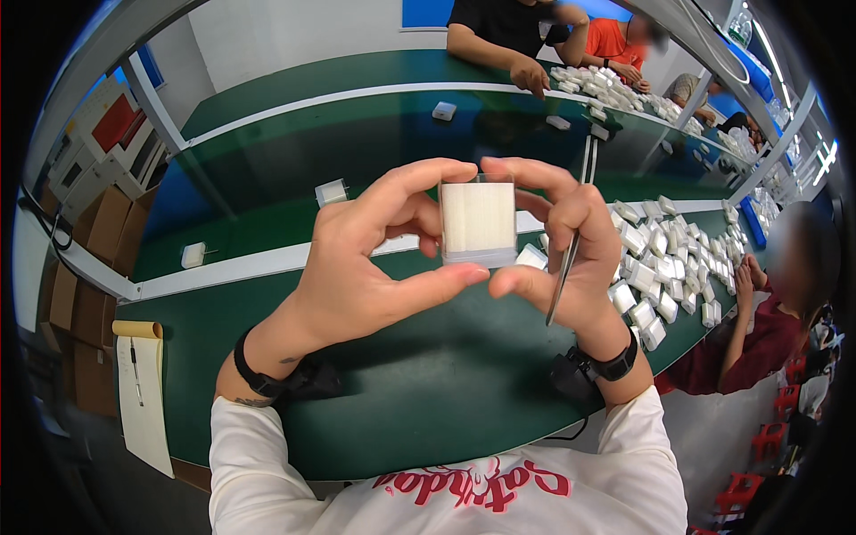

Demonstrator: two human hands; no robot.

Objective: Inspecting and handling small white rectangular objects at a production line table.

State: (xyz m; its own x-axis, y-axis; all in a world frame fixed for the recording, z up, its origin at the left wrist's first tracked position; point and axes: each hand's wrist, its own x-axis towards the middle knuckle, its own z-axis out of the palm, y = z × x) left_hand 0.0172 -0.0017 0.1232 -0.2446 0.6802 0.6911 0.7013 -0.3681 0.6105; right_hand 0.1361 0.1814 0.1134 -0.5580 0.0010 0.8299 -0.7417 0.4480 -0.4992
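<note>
Upright between my two hands is a small clear plastic box (480, 218), packed with fine off-white upright strands or sticks whose kind I cannot make out. My left hand (357, 245) grips its left side, thumb at the lower edge and forefinger at the top. On the other side my right hand (580, 236) steadies the box with thumb and forefinger. That same hand also holds long metal tweezers (565, 267), slanting up and away past the fingers. Beyond my right hand lies a large pile of similar white-filled boxes (655, 259) on the green table (401, 392).
A yellow notepad (147, 401) with a pen lies at the table's left edge. Beyond a white rail, single boxes (332, 193) rest on a dark green belt. Co-workers sit across and to the right, near another box pile (606, 87). Cardboard cartons (89, 312) stand left.
</note>
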